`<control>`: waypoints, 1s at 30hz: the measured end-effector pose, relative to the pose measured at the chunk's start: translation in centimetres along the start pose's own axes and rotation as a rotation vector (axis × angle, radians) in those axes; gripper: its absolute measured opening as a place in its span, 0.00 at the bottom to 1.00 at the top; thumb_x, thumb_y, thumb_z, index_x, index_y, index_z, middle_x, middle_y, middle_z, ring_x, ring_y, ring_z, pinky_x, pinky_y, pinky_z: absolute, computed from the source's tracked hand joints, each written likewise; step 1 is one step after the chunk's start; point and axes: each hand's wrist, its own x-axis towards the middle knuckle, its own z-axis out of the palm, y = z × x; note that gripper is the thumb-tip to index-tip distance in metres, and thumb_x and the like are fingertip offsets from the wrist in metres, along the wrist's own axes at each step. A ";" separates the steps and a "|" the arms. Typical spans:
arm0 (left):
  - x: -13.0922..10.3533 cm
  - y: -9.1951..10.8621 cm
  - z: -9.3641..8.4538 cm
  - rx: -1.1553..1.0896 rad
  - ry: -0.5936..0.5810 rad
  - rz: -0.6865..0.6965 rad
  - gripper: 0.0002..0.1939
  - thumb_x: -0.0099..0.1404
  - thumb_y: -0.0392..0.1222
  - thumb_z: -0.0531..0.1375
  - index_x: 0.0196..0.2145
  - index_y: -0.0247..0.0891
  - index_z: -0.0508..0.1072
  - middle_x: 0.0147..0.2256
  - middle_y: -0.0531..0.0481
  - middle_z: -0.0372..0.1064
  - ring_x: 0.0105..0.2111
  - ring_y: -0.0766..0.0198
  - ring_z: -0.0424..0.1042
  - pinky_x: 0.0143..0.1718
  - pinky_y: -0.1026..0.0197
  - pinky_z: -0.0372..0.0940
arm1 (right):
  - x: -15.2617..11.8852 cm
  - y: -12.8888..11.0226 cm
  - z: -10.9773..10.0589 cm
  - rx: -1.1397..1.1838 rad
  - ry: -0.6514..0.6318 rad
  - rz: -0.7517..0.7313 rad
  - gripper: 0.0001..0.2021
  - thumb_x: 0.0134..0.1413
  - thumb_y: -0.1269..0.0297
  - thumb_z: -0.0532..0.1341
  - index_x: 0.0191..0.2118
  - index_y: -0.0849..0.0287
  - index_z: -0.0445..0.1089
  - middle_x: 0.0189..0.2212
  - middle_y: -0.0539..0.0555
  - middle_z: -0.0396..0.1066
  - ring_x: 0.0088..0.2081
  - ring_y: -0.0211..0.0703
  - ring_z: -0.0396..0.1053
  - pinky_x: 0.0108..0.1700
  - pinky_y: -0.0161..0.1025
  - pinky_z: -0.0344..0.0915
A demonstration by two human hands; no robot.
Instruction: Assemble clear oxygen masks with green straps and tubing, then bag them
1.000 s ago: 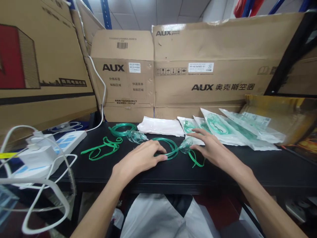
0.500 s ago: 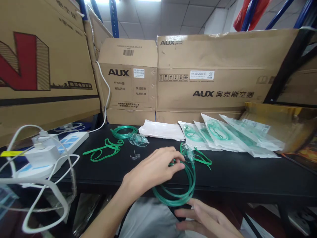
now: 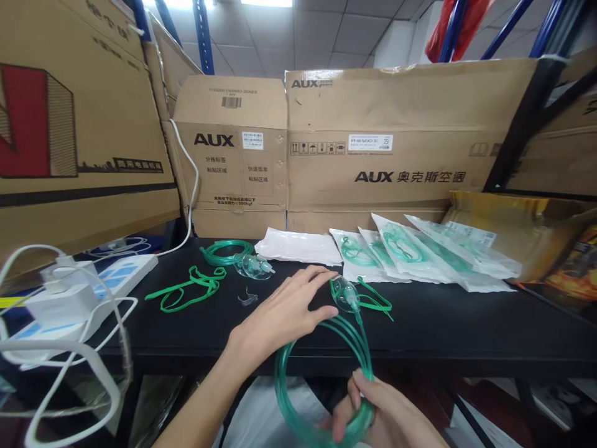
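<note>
A coil of green tubing point(image 3: 285, 389) hangs over the table's front edge, its upper end leading to a clear oxygen mask point(image 3: 345, 295) on the table. My right hand point(image 3: 373, 407) is closed around the lower right of the coil. Stretched over the coil's upper left, my left hand point(image 3: 291, 305) has its fingers apart; its thumb is at the tubing, and whether it presses on it I cannot tell. Its fingertips are beside the mask. A green elastic strap point(image 3: 375, 303) lies right of the mask.
On the black table point(image 3: 443, 330) are a second tubing coil point(image 3: 219, 254) with a mask point(image 3: 254, 266), a loose green strap point(image 3: 186, 289), a small clear piece point(image 3: 247, 297), a white packet point(image 3: 298, 247) and several packaged sets point(image 3: 405, 246). A power strip point(image 3: 125, 274) with cables stands left; cardboard boxes point(image 3: 396, 143) wall the back.
My right hand has moved up onto the coil and closed on it. The coil has opened wider and dropped lower toward me. My left fingers have straightened and spread. The view has shifted slightly.
</note>
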 end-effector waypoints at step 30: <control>1.4 -1.2 -2.1 -1.120 0.241 -0.298 0.24 0.70 0.55 0.60 0.58 0.40 0.70 0.51 0.40 0.76 0.48 0.51 0.77 0.50 0.52 0.68 | 5.8 -11.6 2.0 -0.257 0.082 -0.502 0.19 0.58 0.45 0.66 0.31 0.56 0.65 0.27 0.49 0.65 0.25 0.37 0.66 0.11 0.26 0.44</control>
